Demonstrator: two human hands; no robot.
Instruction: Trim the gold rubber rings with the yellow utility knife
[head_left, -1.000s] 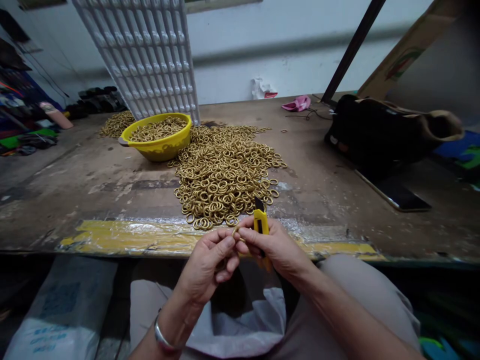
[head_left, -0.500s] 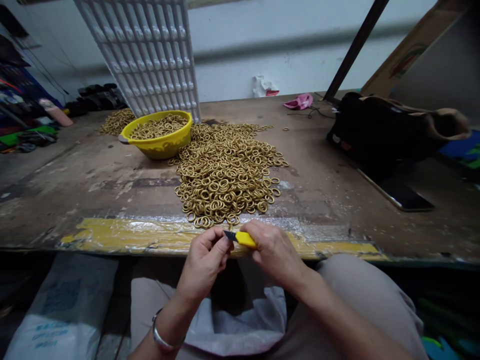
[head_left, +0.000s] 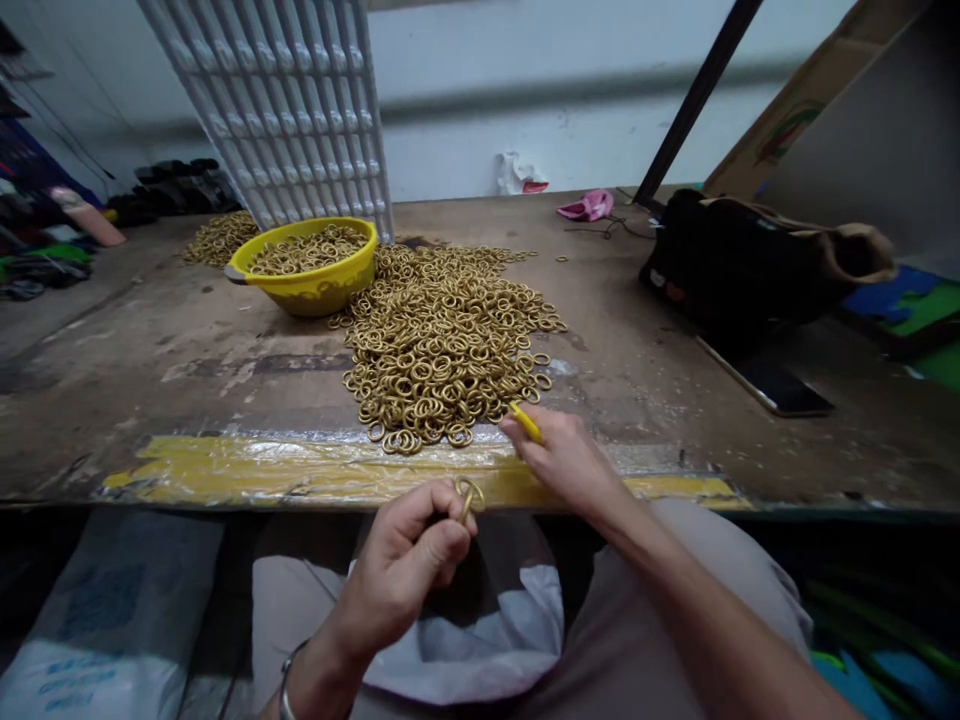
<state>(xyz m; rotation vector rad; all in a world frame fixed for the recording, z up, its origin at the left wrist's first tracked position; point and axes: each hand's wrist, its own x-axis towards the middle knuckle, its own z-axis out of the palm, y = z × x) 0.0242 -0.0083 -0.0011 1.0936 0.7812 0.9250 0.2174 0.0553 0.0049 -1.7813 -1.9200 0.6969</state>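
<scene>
My left hand (head_left: 409, 560), over the open bag (head_left: 480, 655) between my knees, pinches a couple of gold rings (head_left: 469, 495) between thumb and fingers. My right hand (head_left: 566, 455) is closed around a small yellow-handled knife (head_left: 527, 424); its blade does not show now. The fingertips of that hand are at the near right edge of a heap of gold rings (head_left: 442, 345) on the worktable (head_left: 180, 380). Whether they also touch a ring I cannot tell.
A yellow basin (head_left: 307, 290) full of rings stands left of the heap, before a ribbed translucent panel (head_left: 289, 120). More rings (head_left: 221, 237) lie behind it. To the right are a black bag (head_left: 727, 265), a phone (head_left: 765, 375) and a pink cloth (head_left: 586, 206). Yellow tape (head_left: 247, 468) covers the table's front edge.
My right hand has drawn the knife away from my left hand and moved up to the heap. My left hand has lowered slightly, and the rings in it show clearly.
</scene>
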